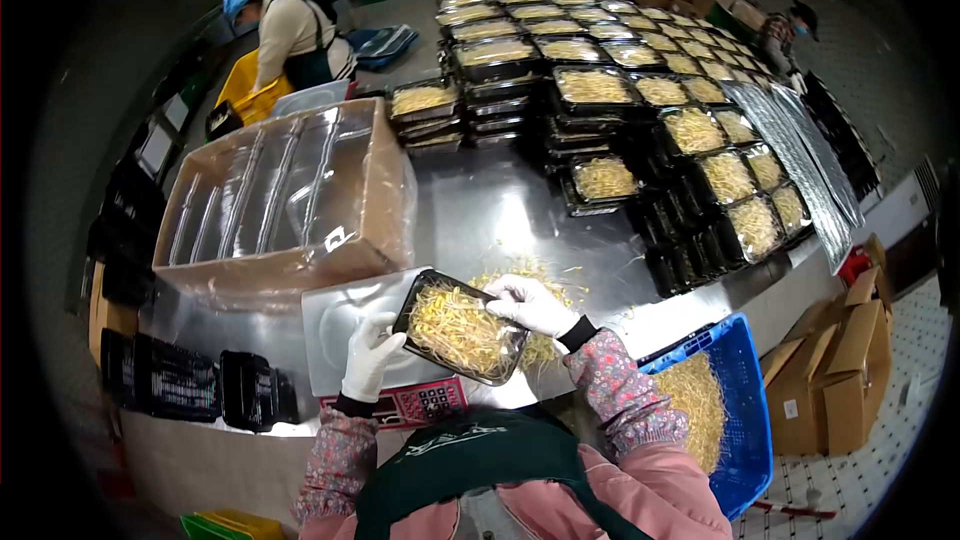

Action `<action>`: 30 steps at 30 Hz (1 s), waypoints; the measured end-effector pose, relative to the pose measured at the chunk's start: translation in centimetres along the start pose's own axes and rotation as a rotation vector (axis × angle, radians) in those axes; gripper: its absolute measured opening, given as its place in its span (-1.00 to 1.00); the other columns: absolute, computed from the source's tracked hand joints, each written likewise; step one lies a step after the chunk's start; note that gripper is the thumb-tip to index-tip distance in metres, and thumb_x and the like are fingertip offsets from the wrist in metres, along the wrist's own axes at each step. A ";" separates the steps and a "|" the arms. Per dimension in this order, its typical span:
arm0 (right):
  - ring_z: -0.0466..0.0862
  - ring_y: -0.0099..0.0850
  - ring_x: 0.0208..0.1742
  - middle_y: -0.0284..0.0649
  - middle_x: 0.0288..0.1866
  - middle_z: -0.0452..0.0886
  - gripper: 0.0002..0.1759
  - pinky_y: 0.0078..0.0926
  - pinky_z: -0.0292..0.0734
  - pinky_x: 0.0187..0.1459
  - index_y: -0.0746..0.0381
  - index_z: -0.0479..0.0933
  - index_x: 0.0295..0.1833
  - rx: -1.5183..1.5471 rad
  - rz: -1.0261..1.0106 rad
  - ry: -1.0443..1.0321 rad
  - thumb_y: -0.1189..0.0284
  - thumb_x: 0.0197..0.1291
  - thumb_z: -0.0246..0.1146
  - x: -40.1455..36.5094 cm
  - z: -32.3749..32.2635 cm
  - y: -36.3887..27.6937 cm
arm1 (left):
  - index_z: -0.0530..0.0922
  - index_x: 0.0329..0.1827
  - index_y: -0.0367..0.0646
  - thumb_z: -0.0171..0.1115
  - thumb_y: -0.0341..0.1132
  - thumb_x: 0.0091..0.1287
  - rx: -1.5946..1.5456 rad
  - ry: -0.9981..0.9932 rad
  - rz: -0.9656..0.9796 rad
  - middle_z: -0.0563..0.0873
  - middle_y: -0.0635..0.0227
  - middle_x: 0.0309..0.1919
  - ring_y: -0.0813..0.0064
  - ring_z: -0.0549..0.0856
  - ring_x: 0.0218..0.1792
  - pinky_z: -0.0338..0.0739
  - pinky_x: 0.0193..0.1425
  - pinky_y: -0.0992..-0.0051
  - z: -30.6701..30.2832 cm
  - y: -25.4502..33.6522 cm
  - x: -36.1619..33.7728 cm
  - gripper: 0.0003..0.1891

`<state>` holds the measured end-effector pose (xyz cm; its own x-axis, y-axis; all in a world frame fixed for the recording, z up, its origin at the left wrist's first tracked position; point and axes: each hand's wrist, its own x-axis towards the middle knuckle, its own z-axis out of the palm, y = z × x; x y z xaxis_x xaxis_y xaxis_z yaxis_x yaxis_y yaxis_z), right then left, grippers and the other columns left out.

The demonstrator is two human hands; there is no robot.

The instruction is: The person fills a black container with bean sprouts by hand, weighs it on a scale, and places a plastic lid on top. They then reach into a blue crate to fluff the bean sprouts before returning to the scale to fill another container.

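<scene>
A black plastic tray of bean sprouts is tilted between my gloved hands, over the right part of a weighing scale. My left hand has its fingers and thumb closed at the tray's left edge. At the upper right rim, my right hand is closed on the tray, its fingertips over the sprouts at that side. Loose sprouts lie on the metal table just behind and right of the tray. The scale's red keypad shows below the tray.
A lined cardboard box of clear lids stands left. Filled trays are stacked behind and right. Empty black trays sit front left. A blue basket of sprouts is at my right. Co-workers stand across the table.
</scene>
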<state>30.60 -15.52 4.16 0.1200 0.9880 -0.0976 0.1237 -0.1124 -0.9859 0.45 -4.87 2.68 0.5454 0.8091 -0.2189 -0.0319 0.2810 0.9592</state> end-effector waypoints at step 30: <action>0.20 -0.20 0.60 -0.05 0.54 0.32 -0.42 -0.29 -0.03 0.58 0.20 0.32 0.51 -0.269 -0.052 0.351 0.13 0.52 0.01 3.7 -7.2 19.2 | 0.54 0.30 -0.18 0.29 -0.25 0.33 0.776 -0.501 0.604 0.44 0.07 0.42 -0.06 0.29 0.50 0.21 0.55 0.10 15.6 -5.5 2.2 -0.53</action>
<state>40.46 -14.79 -14.16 0.4281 0.9024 0.0491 0.3846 -0.1327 -0.9135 14.89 -12.75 -0.31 0.9004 0.3542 0.2527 0.0316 -0.6324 0.7740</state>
